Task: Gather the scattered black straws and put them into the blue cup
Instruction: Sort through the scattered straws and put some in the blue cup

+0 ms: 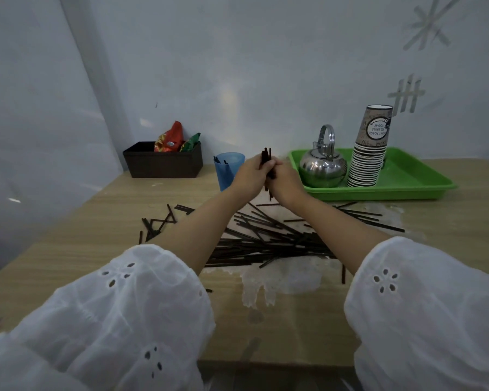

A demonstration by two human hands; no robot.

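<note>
A few black straws [216, 159] stand in the blue cup [228, 170]. Just right of it, my left hand [251, 176] and right hand [285, 180] both curl around an upright bundle [266, 156]. I judge most work remains: scattered straws [266, 241] litter the table [96, 221] below.

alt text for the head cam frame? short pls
A left hand and right hand together grip a small upright bundle of black straws above a wooden table, beside a blue cup already holding a few. Many more straws lie scattered below; a green tray with a kettle and stacked paper cups sits right.
</note>
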